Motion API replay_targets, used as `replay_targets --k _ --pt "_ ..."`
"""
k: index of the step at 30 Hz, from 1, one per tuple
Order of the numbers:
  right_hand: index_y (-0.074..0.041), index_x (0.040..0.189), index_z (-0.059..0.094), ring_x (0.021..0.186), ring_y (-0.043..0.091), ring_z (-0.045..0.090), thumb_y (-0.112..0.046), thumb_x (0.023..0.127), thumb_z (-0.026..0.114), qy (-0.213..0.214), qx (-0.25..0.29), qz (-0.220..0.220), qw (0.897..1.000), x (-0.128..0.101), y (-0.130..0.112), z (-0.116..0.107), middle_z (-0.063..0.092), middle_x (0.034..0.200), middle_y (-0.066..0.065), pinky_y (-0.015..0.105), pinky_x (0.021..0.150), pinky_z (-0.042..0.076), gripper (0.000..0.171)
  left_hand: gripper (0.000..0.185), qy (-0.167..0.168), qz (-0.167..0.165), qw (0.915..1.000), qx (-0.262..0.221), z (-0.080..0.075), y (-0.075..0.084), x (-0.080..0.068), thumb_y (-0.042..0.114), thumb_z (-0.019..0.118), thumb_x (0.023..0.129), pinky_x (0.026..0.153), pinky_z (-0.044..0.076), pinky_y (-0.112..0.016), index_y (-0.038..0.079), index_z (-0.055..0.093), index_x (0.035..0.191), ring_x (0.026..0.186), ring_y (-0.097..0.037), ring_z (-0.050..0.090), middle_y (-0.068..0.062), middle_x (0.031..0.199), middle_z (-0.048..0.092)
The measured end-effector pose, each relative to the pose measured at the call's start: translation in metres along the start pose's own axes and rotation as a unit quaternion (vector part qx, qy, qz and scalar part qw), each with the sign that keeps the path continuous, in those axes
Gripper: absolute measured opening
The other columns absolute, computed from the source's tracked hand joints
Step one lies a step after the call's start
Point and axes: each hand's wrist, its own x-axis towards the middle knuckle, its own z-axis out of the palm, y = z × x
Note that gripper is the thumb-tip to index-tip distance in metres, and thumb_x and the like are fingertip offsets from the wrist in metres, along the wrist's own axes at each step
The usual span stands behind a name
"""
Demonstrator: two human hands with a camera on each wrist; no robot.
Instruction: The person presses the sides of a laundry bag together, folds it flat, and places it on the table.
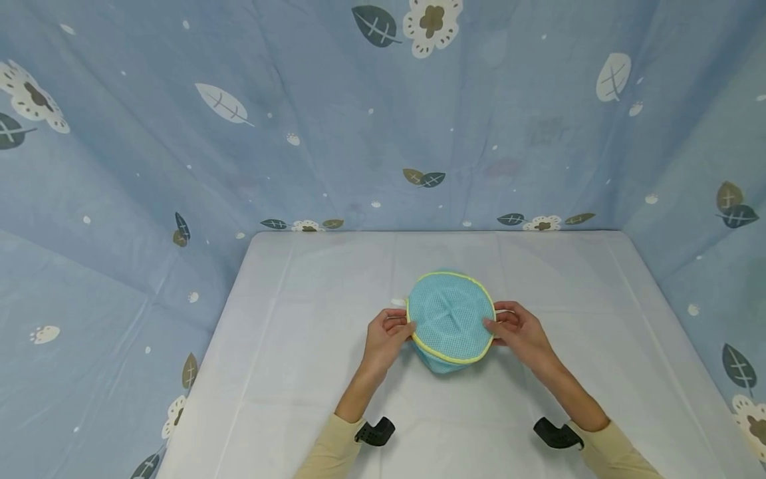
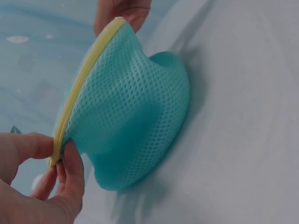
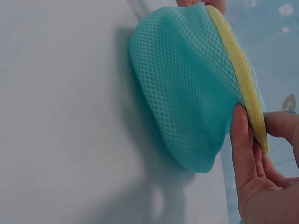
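A round turquoise mesh laundry bag with a yellow rim sits on the white table, its flat top facing up toward the head camera. My left hand pinches the yellow rim on the left side, thumb on top and fingers beneath. On the opposite side my right hand pinches the rim in the same way. Below the rim, the soft mesh side sags and creases in the left wrist view. From the right wrist, the yellow edging shows between thumb and fingers. The bag's inside is hidden.
A white cloth covers the table. Blue patterned fabric hangs behind it and along both sides. Black wrist mounts sit at both sleeve cuffs. A small white tab sticks out at the bag's left.
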Motion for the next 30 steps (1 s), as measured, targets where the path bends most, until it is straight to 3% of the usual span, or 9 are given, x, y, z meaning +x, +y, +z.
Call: replay_targets --k 25,30 --pt "0.007 0.135 0.046 0.086 0.016 0.07 -0.014 0.098 0.072 -0.012 -0.011 0.021 1.0 0.006 0.031 0.003 0.06 0.109 0.023 0.036 0.074 0.063 0.05 0.034 0.006 -0.006 0.9982 0.059 0.0 -0.027 0.01 0.0 0.071 0.094 0.08 0.061 -0.041 -0.01 0.058 0.124 0.081 -0.013 0.063 -0.019 0.102 0.066" --pt "0.007 0.135 0.046 0.085 0.015 0.07 -0.014 0.098 0.072 -0.013 -0.015 0.016 1.0 0.007 0.035 0.003 0.061 0.109 0.024 0.036 0.073 0.063 0.05 0.034 0.006 -0.01 0.9975 0.07 0.0 -0.031 0.012 0.001 0.071 0.094 0.078 0.061 -0.035 -0.009 0.058 0.124 0.083 -0.015 0.064 -0.018 0.102 0.066"
